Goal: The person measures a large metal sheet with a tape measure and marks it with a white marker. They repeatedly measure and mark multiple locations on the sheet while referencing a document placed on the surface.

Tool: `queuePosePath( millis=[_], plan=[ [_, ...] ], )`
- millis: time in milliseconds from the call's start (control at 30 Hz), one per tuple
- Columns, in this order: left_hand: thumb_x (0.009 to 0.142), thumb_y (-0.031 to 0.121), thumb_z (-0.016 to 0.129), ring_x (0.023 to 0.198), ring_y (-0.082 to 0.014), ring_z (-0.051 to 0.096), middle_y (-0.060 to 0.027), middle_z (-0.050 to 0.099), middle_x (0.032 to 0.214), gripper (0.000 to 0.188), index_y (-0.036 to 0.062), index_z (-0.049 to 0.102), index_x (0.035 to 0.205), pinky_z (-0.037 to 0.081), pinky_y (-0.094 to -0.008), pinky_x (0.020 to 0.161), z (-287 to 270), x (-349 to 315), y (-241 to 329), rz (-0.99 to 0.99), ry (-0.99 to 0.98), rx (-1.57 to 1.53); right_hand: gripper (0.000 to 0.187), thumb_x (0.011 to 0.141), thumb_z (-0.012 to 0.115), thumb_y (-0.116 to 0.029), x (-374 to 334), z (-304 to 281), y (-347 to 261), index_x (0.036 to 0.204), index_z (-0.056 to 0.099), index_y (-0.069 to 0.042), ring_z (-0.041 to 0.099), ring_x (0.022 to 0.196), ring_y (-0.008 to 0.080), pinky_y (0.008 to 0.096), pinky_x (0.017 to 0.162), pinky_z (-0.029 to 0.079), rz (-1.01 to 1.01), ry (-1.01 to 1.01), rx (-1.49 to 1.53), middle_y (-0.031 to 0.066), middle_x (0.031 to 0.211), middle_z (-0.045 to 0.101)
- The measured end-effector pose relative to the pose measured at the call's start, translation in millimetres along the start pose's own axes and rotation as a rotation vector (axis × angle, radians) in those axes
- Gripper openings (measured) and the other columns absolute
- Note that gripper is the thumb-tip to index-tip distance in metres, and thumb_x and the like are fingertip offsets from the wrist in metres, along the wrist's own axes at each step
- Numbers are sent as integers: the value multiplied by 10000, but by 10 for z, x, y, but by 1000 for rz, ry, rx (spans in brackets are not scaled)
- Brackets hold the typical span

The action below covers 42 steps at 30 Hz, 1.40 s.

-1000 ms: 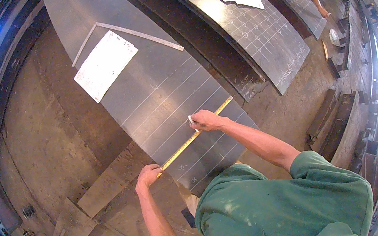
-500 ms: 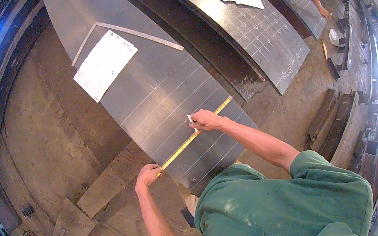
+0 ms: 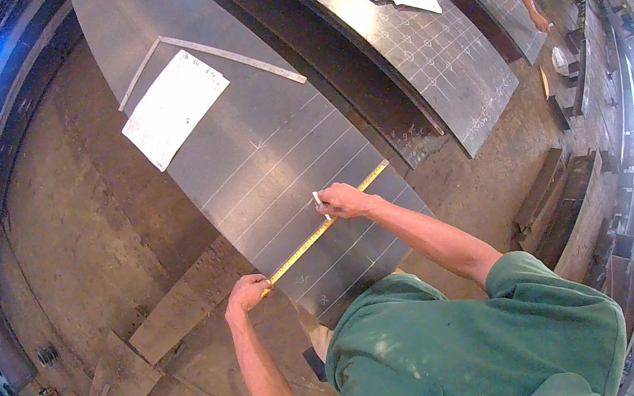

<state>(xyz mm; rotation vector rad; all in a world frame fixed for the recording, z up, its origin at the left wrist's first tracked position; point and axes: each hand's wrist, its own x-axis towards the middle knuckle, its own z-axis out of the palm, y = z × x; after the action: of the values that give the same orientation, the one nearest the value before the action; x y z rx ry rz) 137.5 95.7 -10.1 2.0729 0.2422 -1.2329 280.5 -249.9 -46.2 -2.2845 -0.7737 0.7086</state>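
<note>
A worker in a green shirt [image 3: 481,346] leans over the near end of a long steel plate [image 3: 232,157], a yellow tape measure [image 3: 301,251] laid across it from the left edge to the right. The left hand [image 3: 247,292], at the left edge, has fingers closed together, pinching the tape; the right hand [image 3: 346,199], over its middle, pinches a white chalk [image 3: 317,198] between thumb and fingers. Whether the chalk touches steel cannot be told. Careful work here would seem to call for a taut, flat tape, parallel to the chalk lines [image 3: 279,165], its far end matched to the right edge, read from straight above.

The plate is dark and smooth, glossy in places. Farther up lie a white paper [image 3: 176,110], overhanging the left edge, and an L-shaped ruler [image 3: 246,62]. To the right, a second plate [image 3: 473,82] bears a chalked grid. Steel scraps [image 3: 178,315] lie on the brown floor [image 3: 62,213] of a big workshop, where a co-worker's hand [image 3: 540,21] reaches down at upper right.
</note>
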Motion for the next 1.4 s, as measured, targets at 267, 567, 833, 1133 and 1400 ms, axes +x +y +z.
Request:
queuePosePath(
  millis=[267, 567, 833, 1133, 1400],
  plan=[
    [858, 345, 622, 846, -279, 671, -149, 720, 906, 347, 40, 725, 989, 507, -402, 793, -26, -15, 67, -16, -13, 18, 297, 953, 558, -297, 0, 40, -102, 873, 549, -11, 633, 795, 452, 533, 696, 495, -9, 33, -101, 235, 768, 636],
    [828, 320, 618, 847, -261, 679, -110, 726, 882, 313, 63, 739, 959, 505, -389, 797, -22, 73, -16, -6, 9, 46, 252, 836, 698, -32, -326, -109, -483, 1087, 678, -47, 654, 935, 324, 392, 821, 538, -65, 838, 120, 121, 1008, 697],
    [827, 308, 619, 836, -229, 682, -105, 732, 891, 295, 70, 745, 948, 511, -361, 781, -30, 43, 67, -69, -33, 15, 121, 939, 658, -80, -823, -193, -210, 1026, 653, 4, 597, 685, 214, 331, 638, 488, 175, 990, 56, 128, 890, 664],
    [821, 294, 627, 794, -215, 677, -96, 729, 855, 286, 67, 753, 943, 510, -352, 753, -18, -23, 34, -77, -32, 14, 209, 1006, 583, -233, -1460, -172, -31, 1019, 627, -29, 587, 695, 116, 300, 648, 489, 632, 1042, 277, 64, 791, 672],
    [805, 301, 635, 806, -272, 683, -138, 721, 849, 326, 61, 746, 996, 515, -370, 762, 56, -68, 58, -13, 98, 18, 323, 1021, 536, -307, -1939, 3, 468, 965, 620, 0, 588, 769, 176, 333, 715, 477, 805, 1324, 467, 88, 846, 647]
  ],
)
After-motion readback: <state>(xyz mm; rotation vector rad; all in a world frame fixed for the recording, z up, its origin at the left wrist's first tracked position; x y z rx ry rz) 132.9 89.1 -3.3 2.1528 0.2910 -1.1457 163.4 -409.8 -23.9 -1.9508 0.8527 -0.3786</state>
